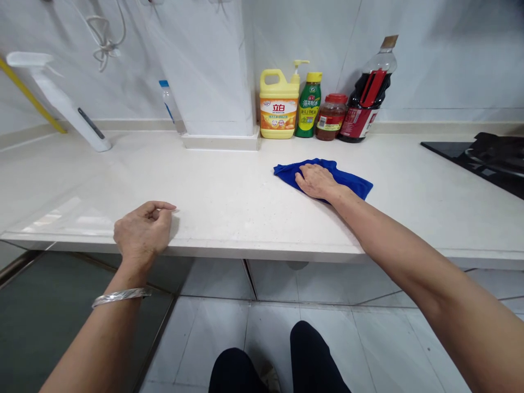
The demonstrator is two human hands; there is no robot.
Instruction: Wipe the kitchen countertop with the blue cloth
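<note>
My right hand presses on a crumpled blue cloth that lies on the white countertop. Its fingers are bent into the fabric, which spreads out on both sides of the hand. Over the front part of the counter, my left hand is loosely curled, the index finger bent forward and near the thumb. I see nothing held in it. A silver bracelet circles the left wrist. Small specks or drops dot the surface between the two hands.
Along the back wall stand a yellow detergent jug, a green sauce bottle, a red-lidded jar and a large dark sauce bottle. A black stove is at right. At left are a white handheld device and a blue-capped bottle beside a pillar.
</note>
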